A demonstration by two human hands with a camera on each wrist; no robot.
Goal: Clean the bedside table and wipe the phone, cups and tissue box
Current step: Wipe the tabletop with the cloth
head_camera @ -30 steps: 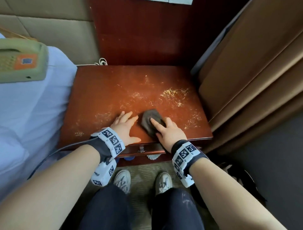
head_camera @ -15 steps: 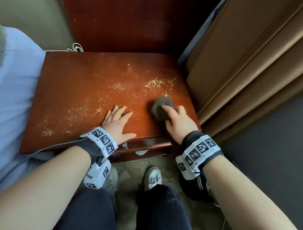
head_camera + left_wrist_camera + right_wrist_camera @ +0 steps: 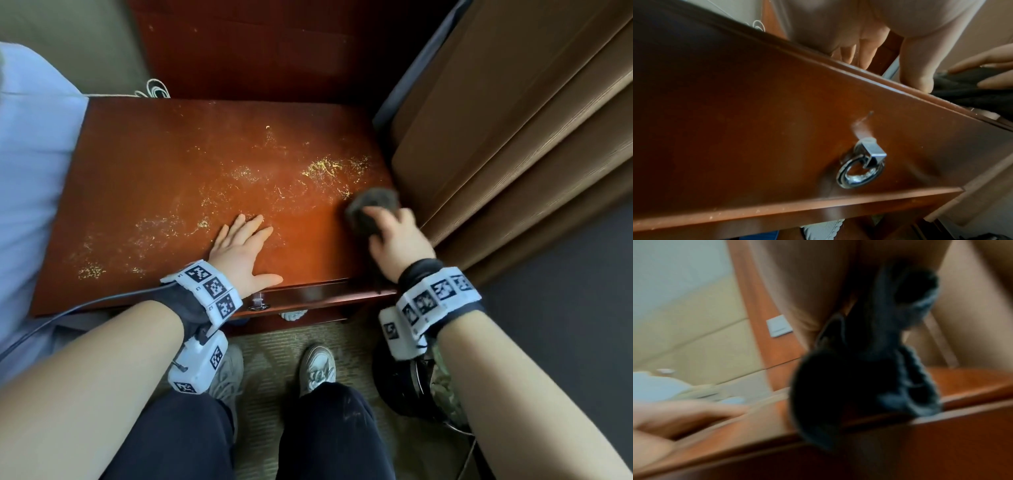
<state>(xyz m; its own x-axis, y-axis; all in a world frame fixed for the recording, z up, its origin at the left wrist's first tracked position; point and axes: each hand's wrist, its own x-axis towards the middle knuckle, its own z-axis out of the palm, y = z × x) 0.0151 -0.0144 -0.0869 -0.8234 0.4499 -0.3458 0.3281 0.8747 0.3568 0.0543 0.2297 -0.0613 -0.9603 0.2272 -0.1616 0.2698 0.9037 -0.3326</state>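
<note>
Left hand (image 3: pixel 241 251): laid flat, fingers spread, on tabletop (image 3: pixel 178 192) near front edge | Right hand (image 3: pixel 399 240): dark cloth (image 3: pixel 371 207) pressed under fingers at tabletop's right edge, beside curtain (image 3: pixel 513 144) | grip detail: cannot be told

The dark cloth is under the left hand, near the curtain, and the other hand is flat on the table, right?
Not quite. The dark cloth is under the right hand, as the head view shows. It is near the curtain, and the left hand lies flat on the table.
</note>
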